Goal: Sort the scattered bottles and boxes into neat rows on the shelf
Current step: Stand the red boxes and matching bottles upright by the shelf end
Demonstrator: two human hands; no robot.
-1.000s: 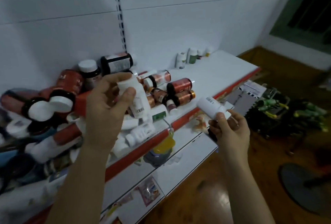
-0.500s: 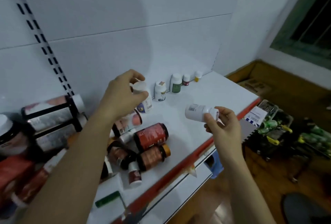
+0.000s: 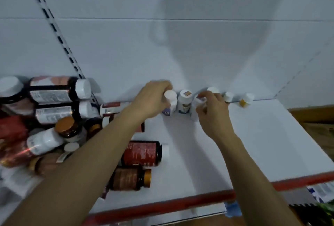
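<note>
Mid-frame, left hand (image 3: 151, 97): fingers (image 3: 162, 85) curled round white-capped bottle (image 3: 170, 99), upright at back of shelf (image 3: 253, 135)
Right hand (image 3: 213, 112): fingers (image 3: 206, 94) pinching small white bottle (image 3: 198, 101), blurred
Lower left: dark bottles (image 3: 141, 153) lying scattered

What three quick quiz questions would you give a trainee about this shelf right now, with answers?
1. True or false: the left hand holds nothing.
2. The red-labelled dark bottle is: A) standing upright, B) lying on its side, C) stacked on a box.
3. Fill in: the yellow bottle stands at the ___ end of the back row.
Key: 1 false, it grips a white-capped bottle; 2 B; 3 right.
</note>
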